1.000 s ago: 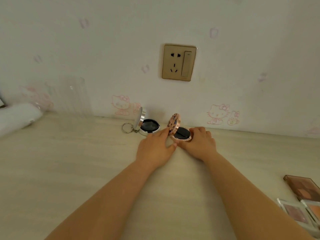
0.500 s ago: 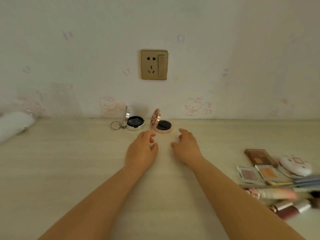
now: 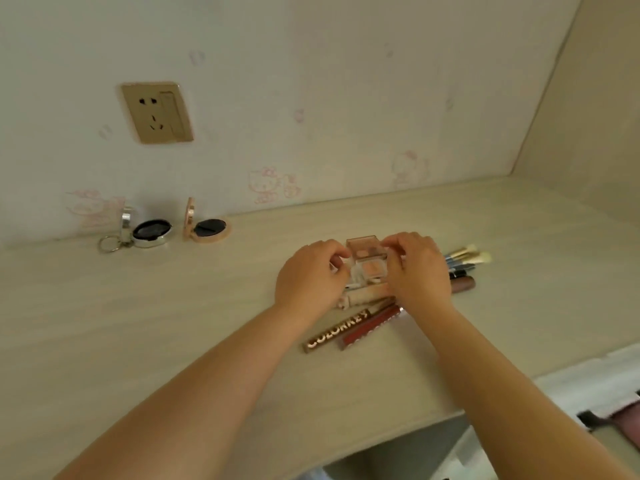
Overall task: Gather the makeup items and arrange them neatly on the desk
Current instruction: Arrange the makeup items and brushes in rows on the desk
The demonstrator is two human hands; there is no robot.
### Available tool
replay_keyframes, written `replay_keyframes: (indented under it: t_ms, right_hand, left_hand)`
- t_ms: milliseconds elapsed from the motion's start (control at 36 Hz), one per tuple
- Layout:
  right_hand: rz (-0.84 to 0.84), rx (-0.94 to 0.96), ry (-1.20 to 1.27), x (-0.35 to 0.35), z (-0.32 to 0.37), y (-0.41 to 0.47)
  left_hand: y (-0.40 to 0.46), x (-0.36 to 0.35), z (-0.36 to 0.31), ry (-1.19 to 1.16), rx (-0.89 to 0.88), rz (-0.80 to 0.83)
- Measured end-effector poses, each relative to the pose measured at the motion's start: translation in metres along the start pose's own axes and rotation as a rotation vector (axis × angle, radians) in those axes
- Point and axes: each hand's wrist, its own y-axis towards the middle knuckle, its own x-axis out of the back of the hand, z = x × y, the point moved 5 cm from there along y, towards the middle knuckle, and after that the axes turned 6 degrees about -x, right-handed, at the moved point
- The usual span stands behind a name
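Note:
My left hand [image 3: 310, 275] and my right hand [image 3: 417, 268] both grip small square eyeshadow palettes [image 3: 367, 263] in the pile of makeup at the desk's right-middle. A brown palette [image 3: 363, 247] lies just behind them. Under my hands lie a pale tube [image 3: 363, 295], a brown stick lettered COLORKEY [image 3: 337, 330] and a red lip gloss [image 3: 372, 325]. Makeup brushes [image 3: 465, 256] and a brown tube [image 3: 462, 284] stick out to the right. Two open compacts stand at the wall on the left: a silver one [image 3: 149, 230] with a key ring, and a rose-gold one [image 3: 207, 227].
The pale wooden desk [image 3: 138, 323] meets a wall with a gold socket [image 3: 157, 112] at the back and a side panel at the right. The desk's front edge runs at lower right, with white cloth [image 3: 588, 386] below it.
My hands left the rose-gold compact at the wall and moved right to the makeup pile, where they closed on the small palettes. The view swung right with them.

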Motion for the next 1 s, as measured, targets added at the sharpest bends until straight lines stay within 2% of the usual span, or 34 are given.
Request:
replay_keyframes:
  t_ms: [111,222,278,556,694,833,889,944,1000]
  right_hand:
    - [-0.107,-0.083,-0.113,0.022,-0.041,0.014]
    - [0.004,-0.249,-0.295,0.018,-0.071,0.018]
    - [0.044,-0.299,-0.309,0.015,-0.076,0.019]
    - [0.107,-0.297,-0.303,0.009,-0.078,0.018]
    - [0.069,-0.261,-0.312,0.013,-0.077,0.020]
    - [-0.202,-0.082,-0.175,0.029,-0.053,0.017]
    - [-0.263,-0.004,-0.127,0.033,-0.042,0.015]
    - [-0.238,0.024,0.022,0.030,-0.025,0.011]
    - [-0.133,-0.014,0.248,0.021,-0.004,0.006]
  left_hand:
    - [0.026,-0.035,-0.025,0.071,-0.060,0.106]
    - [0.049,-0.062,-0.039,0.243,-0.093,0.150]
    - [0.059,-0.069,-0.043,0.341,-0.119,0.154]
    - [0.082,-0.096,-0.054,0.414,-0.095,0.225]
    - [0.083,-0.091,-0.056,0.338,-0.080,0.171]
    - [0.074,-0.065,-0.061,0.163,-0.082,0.035]
    - [0.070,-0.047,-0.061,0.086,-0.086,-0.024]
    - [0.060,-0.025,-0.051,0.008,-0.074,-0.083]
    - [0.047,-0.002,-0.035,-0.066,-0.044,-0.140]
